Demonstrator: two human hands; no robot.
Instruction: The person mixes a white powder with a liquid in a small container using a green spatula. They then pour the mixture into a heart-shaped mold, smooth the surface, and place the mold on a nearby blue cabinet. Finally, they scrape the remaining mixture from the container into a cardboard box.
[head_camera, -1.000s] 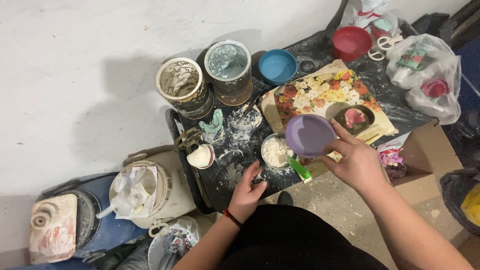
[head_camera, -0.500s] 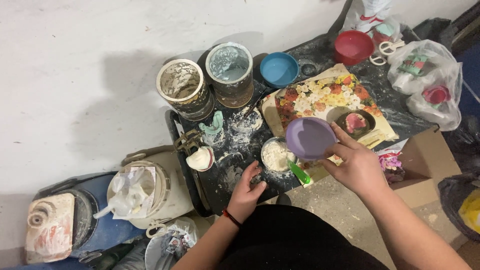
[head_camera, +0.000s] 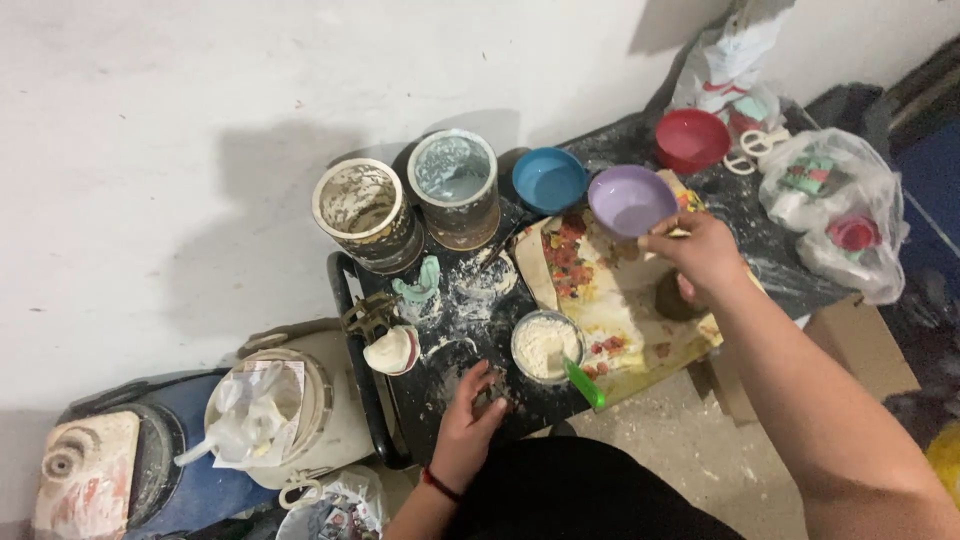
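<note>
Lilac plastic, round and shallow: the purple bowl (head_camera: 631, 200) is sitting in the upper middle of the frame, with the right hand (head_camera: 697, 255) gripping its near rim, thumb and fingers closed on the edge. The bowl is lying up and to the left of that hand, its open mouth facing the camera and tilting slightly. It is hanging over the far end of the flowered tray (head_camera: 610, 300), just beside the blue bowl (head_camera: 549, 179) on its left and near the red bowl (head_camera: 691, 139) to its upper right. Whether its base is touching anything cannot be told.

The left hand (head_camera: 472, 425) is lying well apart from it, down in the lower middle of the frame, resting on the near edge of the dusty black table (head_camera: 470, 330). Its fingers are curling loosely around something small and dark; what it is, and how firmly it is being held, cannot be told. The right hand is therefore the only one at the purple bowl.

Between the two hands a small round container of white powder (head_camera: 545, 346) is standing, with a green-handled tool (head_camera: 583, 383) lying just at its lower right. Two powder-caked cylindrical tubs (head_camera: 410, 205) are standing at the table's far left corner.
</note>
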